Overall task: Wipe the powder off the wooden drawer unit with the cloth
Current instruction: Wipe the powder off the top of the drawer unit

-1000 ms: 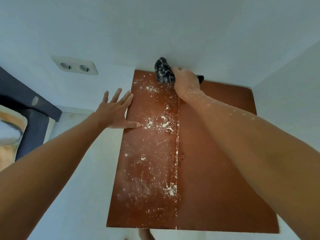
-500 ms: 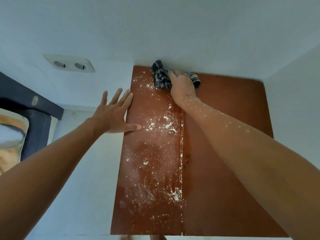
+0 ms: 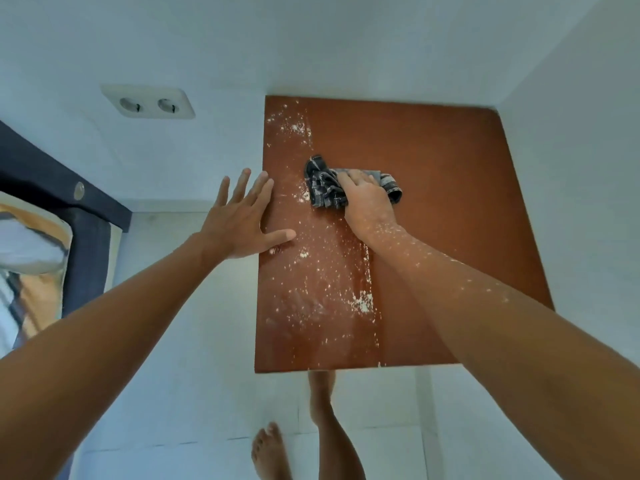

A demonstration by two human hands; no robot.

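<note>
A bare foot (image 3: 268,448) stood on the floor just short of the unit's (image 3: 450,209) near edge. Powder (image 3: 362,303) lay thickest on the left half of the unit's top, with a clump close to the near edge and a fine line running away along the middle; the right half looked clean. Further along, the left hand (image 3: 242,220) lay flat and spread wide on the unit's left edge, thumb on the wood, holding nothing. Beyond it, the right hand (image 3: 367,199) pressed the cloth (image 3: 322,185) down on the top, fingers curled over the bunched fabric, about midway to the back. More powder speckled the far left corner, by the wall.

Good wiping here probably meant long, overlapping strokes pulled toward the near edge, with the cloth flat enough to gather the dust and not scatter it. The left strip beside the bracing hand needed a pass, so that hand would likely have to shift. The far corner wanted one too. The dusty forearm could shed more grains onto clean wood.
</note>
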